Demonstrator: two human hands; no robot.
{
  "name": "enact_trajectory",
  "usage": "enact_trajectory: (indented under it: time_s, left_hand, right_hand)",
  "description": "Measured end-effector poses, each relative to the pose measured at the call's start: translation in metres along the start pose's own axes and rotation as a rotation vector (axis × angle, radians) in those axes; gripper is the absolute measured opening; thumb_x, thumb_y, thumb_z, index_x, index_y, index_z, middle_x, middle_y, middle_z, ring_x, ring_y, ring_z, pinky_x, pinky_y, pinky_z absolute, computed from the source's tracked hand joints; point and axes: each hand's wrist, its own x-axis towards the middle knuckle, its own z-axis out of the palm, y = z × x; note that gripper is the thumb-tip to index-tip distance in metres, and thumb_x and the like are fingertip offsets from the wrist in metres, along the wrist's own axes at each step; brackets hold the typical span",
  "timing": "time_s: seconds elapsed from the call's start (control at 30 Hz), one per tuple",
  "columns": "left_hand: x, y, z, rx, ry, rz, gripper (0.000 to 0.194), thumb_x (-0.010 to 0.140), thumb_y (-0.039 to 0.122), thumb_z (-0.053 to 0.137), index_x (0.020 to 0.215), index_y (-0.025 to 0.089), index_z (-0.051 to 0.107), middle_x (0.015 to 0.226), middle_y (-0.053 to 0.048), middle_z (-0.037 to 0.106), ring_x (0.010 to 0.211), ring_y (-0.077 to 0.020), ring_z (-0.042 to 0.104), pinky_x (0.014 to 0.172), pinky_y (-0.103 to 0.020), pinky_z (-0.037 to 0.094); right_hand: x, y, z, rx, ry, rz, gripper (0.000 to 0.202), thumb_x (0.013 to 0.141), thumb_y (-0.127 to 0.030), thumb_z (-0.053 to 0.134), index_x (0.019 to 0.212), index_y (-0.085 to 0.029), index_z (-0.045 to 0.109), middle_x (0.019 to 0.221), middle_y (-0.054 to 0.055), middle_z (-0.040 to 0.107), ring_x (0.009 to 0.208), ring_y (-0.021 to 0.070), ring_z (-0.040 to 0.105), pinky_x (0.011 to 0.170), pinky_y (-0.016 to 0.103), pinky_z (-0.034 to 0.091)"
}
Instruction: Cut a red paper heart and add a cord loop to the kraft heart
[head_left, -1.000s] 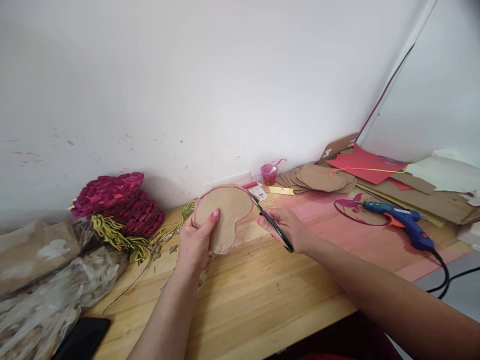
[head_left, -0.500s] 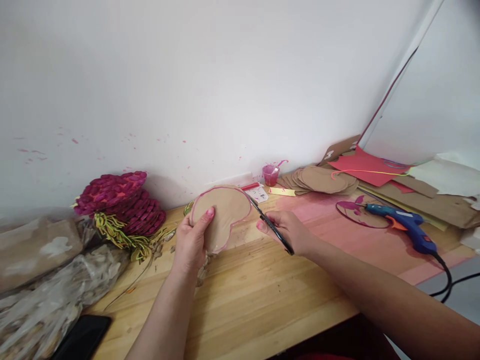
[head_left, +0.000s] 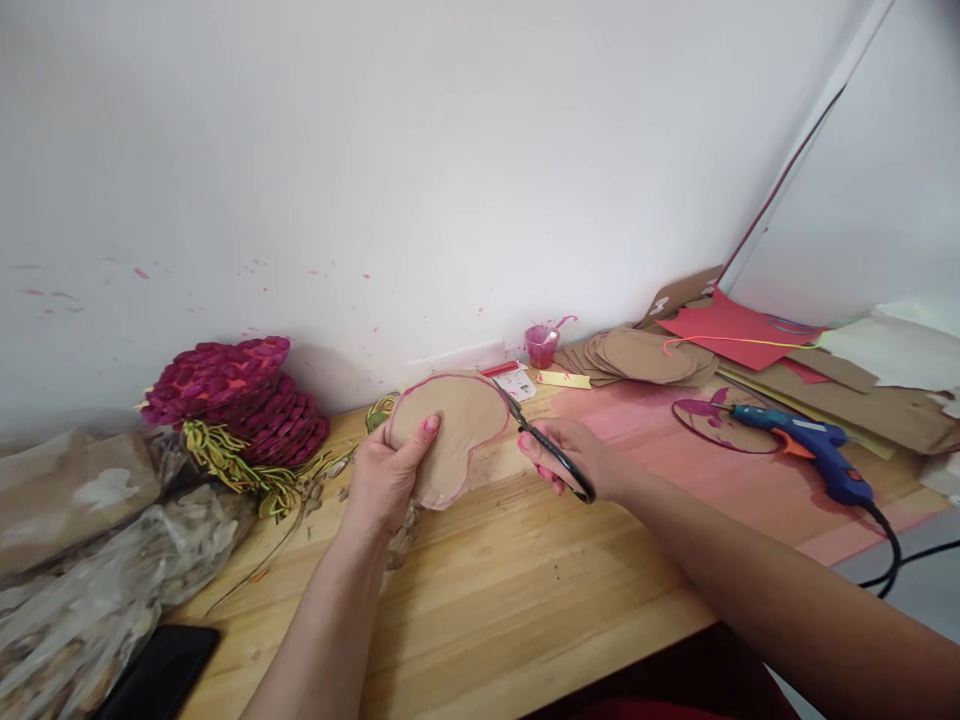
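Spanning the lower view, the wooden bench carries everything; at its left end slumps a clear plastic bag, filled with many small tan-brown pieces, too blurred to name; behind it rises a magenta stack; on the right lies a blue glue gun, its nozzle over a pink-marked oval; between these, above the bench, is the curved cardboard piece, pinched by the left hand, thumb on top and the other fingers mostly hidden; the right hand has its fingers curled round the handles of the black scissors, blades at the cardboard's right edge; near the wall stands a small cup, pink inside, a pink hooked piece showing above its rim.
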Motion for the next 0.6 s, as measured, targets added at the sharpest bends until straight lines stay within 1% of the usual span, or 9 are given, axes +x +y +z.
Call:
enact_trajectory:
  time_s: [0.13, 0.23, 0.33, 0.47, 0.6]
  left_hand:
    - [0.001, 0.001, -0.001, 0.007, 0.007, -0.001, 0.049, 0.059, 0.033, 0.091, 0.100, 0.015, 0.070, 0.088, -0.010, 0.077, 0.069, -0.0215, 0.074, 0.059, -0.029, 0.060]
    - [0.001, 0.001, -0.002, 0.001, 0.029, -0.003, 0.048, 0.058, 0.032, 0.091, 0.098, 0.015, 0.070, 0.089, -0.010, 0.077, 0.068, -0.0215, 0.073, 0.058, -0.030, 0.060]
    - [0.001, 0.002, -0.003, -0.004, 0.038, -0.003, 0.047, 0.057, 0.032, 0.091, 0.096, 0.016, 0.070, 0.085, -0.008, 0.077, 0.066, -0.0209, 0.073, 0.057, -0.030, 0.061]
    - [-0.001, 0.005, -0.003, -0.009, 0.007, -0.030, 0.046, 0.059, 0.032, 0.090, 0.097, 0.017, 0.069, 0.088, -0.009, 0.077, 0.067, -0.0202, 0.073, 0.061, -0.030, 0.061]
    - [0.001, 0.007, -0.006, -0.010, 0.007, -0.021, 0.046, 0.059, 0.031, 0.091, 0.097, 0.018, 0.069, 0.092, -0.009, 0.077, 0.068, -0.0193, 0.073, 0.061, -0.029, 0.060]
  right_hand:
    - [-0.001, -0.003, -0.004, -0.053, 0.015, 0.003, 0.045, 0.087, -0.058, 0.058, 0.068, -0.020, 0.042, 0.052, -0.005, 0.044, 0.041, 0.0080, 0.044, 0.039, 0.020, 0.033]
    - [-0.001, -0.004, -0.005, -0.031, 0.033, 0.035, 0.048, 0.084, -0.061, 0.061, 0.067, -0.020, 0.041, 0.051, -0.006, 0.045, 0.038, 0.0077, 0.043, 0.036, 0.020, 0.032]
    - [-0.002, -0.007, -0.004, -0.035, 0.035, 0.047, 0.052, 0.081, -0.065, 0.061, 0.063, -0.021, 0.040, 0.049, -0.006, 0.044, 0.036, 0.0081, 0.041, 0.035, 0.022, 0.031]
    - [-0.004, -0.014, -0.002, -0.104, 0.071, 0.003, 0.056, 0.080, -0.069, 0.060, 0.060, -0.021, 0.038, 0.047, -0.006, 0.039, 0.038, 0.0080, 0.037, 0.038, 0.023, 0.027]
    - [-0.005, -0.019, 0.000, -0.157, 0.098, -0.045, 0.055, 0.080, -0.066, 0.062, 0.060, -0.021, 0.038, 0.047, -0.006, 0.035, 0.042, 0.0078, 0.034, 0.043, 0.024, 0.022]
